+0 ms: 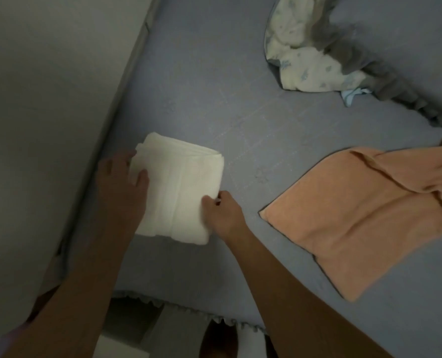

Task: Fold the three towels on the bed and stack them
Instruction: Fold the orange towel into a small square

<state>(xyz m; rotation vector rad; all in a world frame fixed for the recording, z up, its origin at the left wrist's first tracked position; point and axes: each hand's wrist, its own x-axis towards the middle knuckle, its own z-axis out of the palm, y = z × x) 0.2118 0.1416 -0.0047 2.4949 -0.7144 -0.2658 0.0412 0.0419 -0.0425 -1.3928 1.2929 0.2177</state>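
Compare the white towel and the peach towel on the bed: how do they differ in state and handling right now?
The white towel is folded into a compact, layered rectangle; the peach towel lies spread out and creased, not folded. The left hand rests on the white towel and the right hand pinches its edge; no hand touches the peach towel. The white towel lies near the bed's left edge, the peach towel to its right. Both rest on the blue sheet.

Dim, soft focus — curved edges, grainy
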